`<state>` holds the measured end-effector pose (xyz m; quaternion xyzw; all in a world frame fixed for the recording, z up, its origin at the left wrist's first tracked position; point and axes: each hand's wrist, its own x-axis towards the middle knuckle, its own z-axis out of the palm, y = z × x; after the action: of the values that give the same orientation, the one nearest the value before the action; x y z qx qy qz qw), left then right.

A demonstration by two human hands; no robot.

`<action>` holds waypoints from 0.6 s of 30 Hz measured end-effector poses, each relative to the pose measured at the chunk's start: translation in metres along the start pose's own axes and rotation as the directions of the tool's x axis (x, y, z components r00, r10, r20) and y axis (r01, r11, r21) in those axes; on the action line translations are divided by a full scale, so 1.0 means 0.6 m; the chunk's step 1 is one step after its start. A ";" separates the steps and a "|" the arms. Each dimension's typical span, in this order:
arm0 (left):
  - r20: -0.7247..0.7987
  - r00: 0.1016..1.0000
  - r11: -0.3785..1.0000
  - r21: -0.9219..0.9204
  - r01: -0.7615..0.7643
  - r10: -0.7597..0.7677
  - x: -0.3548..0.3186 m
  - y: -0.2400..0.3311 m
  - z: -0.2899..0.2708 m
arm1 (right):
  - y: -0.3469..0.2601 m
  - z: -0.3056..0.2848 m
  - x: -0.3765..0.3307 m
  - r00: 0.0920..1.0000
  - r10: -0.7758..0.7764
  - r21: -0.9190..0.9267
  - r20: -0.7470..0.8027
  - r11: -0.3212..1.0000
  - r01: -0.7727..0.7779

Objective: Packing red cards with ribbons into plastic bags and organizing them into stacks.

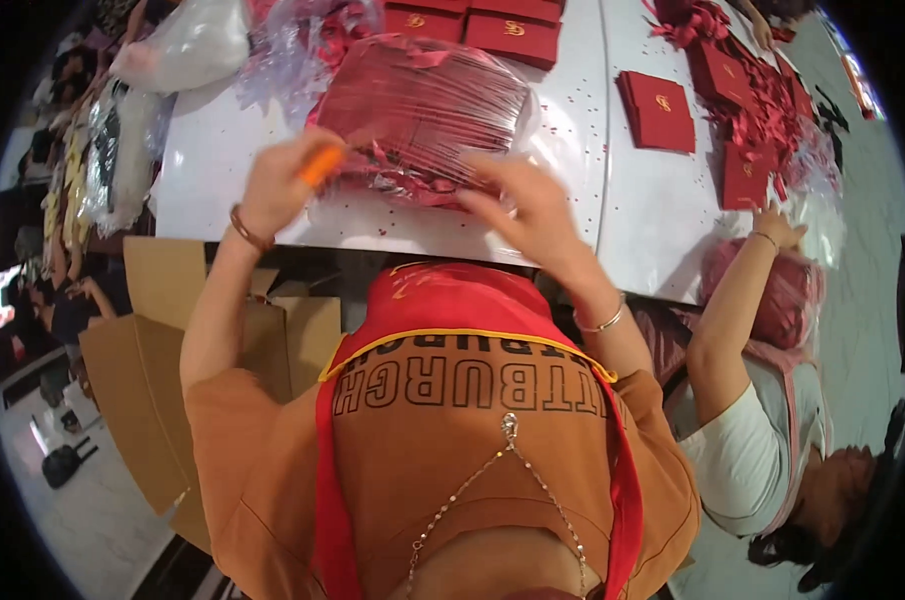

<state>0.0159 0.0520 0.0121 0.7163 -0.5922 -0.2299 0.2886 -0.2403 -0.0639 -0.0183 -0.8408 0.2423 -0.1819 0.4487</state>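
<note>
I see the white table (613,215) filling the upper half of my view, its near edge curving across the middle. Flattened brown cardboard (143,400) lies on the floor at 8 o'clock, below the table edge. At 12 o'clock on the table sits the plastic-wrapped bundle of red envelopes (423,105), its clear film wrinkled and shiny, with loose red scraps at its near side. At 4 o'clock a co-worker in a white top reaches a hand (778,228) up to the table edge, beside another bagged red bundle (773,295). A clear plastic bag (188,45) rests at 11 o'clock. 1 flat red booklet (661,110) with a gold mark lies alone at 1 o'clock, and more red booklets (513,32) lie in a row beyond the bundle at 12 o'clock.

My left hand (273,185) is at the bundle's near left corner, at 10 o'clock, fingers curled around an orange tool (323,165) whose tip meets the film. My right hand (533,205) is at the bundle's near right corner, fingers spread narrowly and pressing on the plastic; whether it pinches the film I cannot tell.
</note>
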 end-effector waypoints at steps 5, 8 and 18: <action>0.180 0.977 0.907 0.421 0.027 -0.113 -0.091 0.006 0.051 | 0.047 -0.004 0.080 0.904 -0.403 -0.629 -0.145 0.742 0.231; 0.100 0.953 0.813 0.552 0.185 -0.285 -0.115 -0.041 0.031 | 0.070 0.008 0.133 0.919 -0.372 -0.717 -0.130 0.675 0.172; -0.030 0.993 0.933 0.340 0.117 -0.113 -0.024 -0.160 0.135 | 0.072 0.033 0.215 0.999 -0.046 -0.676 0.028 0.735 0.053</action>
<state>0.0273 0.0676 -0.1126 0.7900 -0.5787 -0.1370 0.1493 -0.1355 -0.1451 -0.0541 -0.9533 0.2671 -0.0892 0.1093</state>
